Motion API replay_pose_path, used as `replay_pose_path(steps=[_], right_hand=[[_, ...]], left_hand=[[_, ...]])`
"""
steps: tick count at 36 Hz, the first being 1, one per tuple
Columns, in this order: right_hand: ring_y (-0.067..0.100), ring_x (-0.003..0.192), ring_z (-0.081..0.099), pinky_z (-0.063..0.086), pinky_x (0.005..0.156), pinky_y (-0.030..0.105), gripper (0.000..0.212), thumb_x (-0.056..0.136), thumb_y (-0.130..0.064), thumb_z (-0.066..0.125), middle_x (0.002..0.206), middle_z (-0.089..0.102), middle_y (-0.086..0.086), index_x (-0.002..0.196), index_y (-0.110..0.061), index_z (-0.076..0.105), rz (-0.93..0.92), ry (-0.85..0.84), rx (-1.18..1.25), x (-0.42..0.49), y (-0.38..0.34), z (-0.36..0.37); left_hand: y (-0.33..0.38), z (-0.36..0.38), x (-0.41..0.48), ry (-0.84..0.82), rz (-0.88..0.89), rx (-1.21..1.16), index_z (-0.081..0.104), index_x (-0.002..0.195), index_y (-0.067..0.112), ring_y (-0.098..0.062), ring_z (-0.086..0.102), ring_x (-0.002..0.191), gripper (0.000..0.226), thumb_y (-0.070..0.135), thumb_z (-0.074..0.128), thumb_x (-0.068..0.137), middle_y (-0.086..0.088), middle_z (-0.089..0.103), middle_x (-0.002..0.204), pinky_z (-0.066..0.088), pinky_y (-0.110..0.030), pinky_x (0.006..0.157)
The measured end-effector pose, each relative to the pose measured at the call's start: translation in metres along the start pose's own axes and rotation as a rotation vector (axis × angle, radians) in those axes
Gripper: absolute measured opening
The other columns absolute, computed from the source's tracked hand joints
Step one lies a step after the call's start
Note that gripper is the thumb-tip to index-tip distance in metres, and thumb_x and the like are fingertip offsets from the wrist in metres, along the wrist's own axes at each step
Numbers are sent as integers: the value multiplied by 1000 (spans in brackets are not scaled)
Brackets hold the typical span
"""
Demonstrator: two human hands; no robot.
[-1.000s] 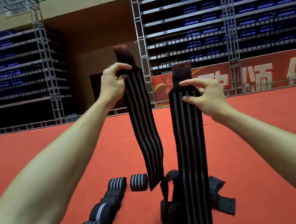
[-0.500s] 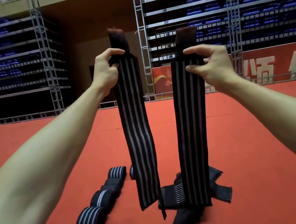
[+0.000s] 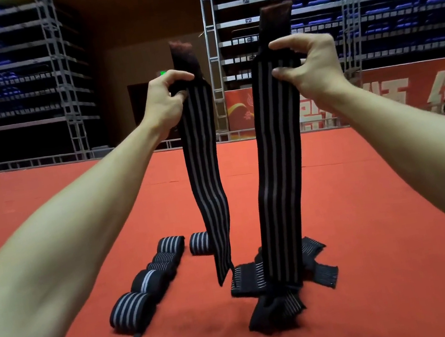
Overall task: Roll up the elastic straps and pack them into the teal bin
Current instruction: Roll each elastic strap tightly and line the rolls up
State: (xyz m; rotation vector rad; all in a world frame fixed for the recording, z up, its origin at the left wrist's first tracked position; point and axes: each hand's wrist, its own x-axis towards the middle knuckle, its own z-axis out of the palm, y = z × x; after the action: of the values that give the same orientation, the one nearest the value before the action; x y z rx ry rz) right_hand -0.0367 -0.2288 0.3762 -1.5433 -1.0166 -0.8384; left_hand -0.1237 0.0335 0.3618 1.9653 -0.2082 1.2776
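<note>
My left hand (image 3: 166,98) pinches the left strap (image 3: 205,171) near its top; my right hand (image 3: 307,67) pinches the right strap (image 3: 278,159) likewise. Both hang straight down, tails toward the floor (image 3: 399,227).

Dim hall, sharp, wide-angle edge distortion

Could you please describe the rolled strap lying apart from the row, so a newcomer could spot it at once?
On the red floor, a diagonal row of rolled straps recedes left of centre. The lone roll sits right of that row's far end, partly hidden behind the strap hanging from the left hand. Unlike its neighbours, it touches no other roll.
</note>
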Motion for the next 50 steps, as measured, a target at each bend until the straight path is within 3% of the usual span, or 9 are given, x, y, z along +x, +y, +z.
replay_pose_path(steps=[5, 13, 18, 24, 29, 34, 40, 45, 50], right_hand=[[7, 106, 66, 53, 98, 30, 44, 72, -1, 81, 108, 71, -7, 111, -21, 73, 28, -24, -5, -6, 5, 12], [6, 109, 65, 53, 98, 32, 43, 74, 0, 81, 111, 71, -6, 111, -20, 73, 19, -69, 73, -6, -5, 25], [-16, 97, 60, 46, 89, 9, 43, 75, 4, 80, 106, 68, -6, 113, -12, 70, -27, -82, 156, -7, -17, 32], [7, 107, 66, 53, 98, 33, 42, 73, 1, 81, 109, 72, -5, 108, -20, 72, -12, -124, 185, -5, -21, 43], [3, 103, 64, 50, 97, 21, 42, 73, 1, 81, 107, 71, -4, 110, -16, 72, -40, -124, 196, -4, -30, 46], [-11, 93, 63, 47, 80, 8, 42, 73, 5, 80, 105, 71, -2, 109, -15, 72, -32, -145, 245, -3, -34, 45], [6, 105, 67, 54, 96, 32, 43, 70, 3, 81, 105, 73, -7, 103, -23, 74, -12, -140, 275, 2, -34, 38], [-9, 95, 64, 48, 87, 14, 42, 71, 6, 80, 104, 71, -4, 109, -9, 73, -15, -135, 244, -3, -29, 42], [0, 99, 65, 52, 87, 16, 43, 72, 10, 78, 106, 71, 0, 108, -12, 73, 12, -185, 228, -17, -16, 51]], left_hand=[[5, 4, -4, -14, -9, -12, 70, 108, 16, -1, 66, 82, 29, -4, 55, 95, 5, 69, 102, 51, -13, 73], [4, 5, -2, 11, -42, -82, 70, 101, 19, -5, 66, 92, 31, -6, 52, 95, 6, 69, 102, 52, -16, 81], [6, 9, -6, 17, -67, -136, 70, 105, 13, -4, 67, 91, 28, -6, 51, 96, 3, 68, 104, 53, -16, 79], [4, 14, -11, -3, -83, -132, 69, 101, 17, 0, 68, 78, 30, -5, 50, 97, 4, 69, 99, 53, -17, 69], [7, 16, -14, -19, -92, -166, 69, 101, 16, -1, 68, 75, 29, -5, 48, 98, 4, 69, 95, 53, -19, 66], [8, 17, -16, -34, -101, -187, 69, 96, 20, -5, 69, 78, 32, -5, 48, 98, 5, 69, 94, 55, -22, 69], [2, 19, -17, -32, -114, -198, 69, 96, 20, -5, 69, 82, 33, -5, 48, 98, 2, 69, 99, 55, -22, 72], [0, 29, -20, -47, -107, -241, 69, 97, 18, -5, 68, 85, 32, -8, 49, 96, 3, 69, 97, 55, -23, 78], [2, 37, -23, -69, -95, -284, 69, 99, 14, -6, 68, 84, 28, -8, 52, 95, 2, 70, 95, 57, -24, 76]])
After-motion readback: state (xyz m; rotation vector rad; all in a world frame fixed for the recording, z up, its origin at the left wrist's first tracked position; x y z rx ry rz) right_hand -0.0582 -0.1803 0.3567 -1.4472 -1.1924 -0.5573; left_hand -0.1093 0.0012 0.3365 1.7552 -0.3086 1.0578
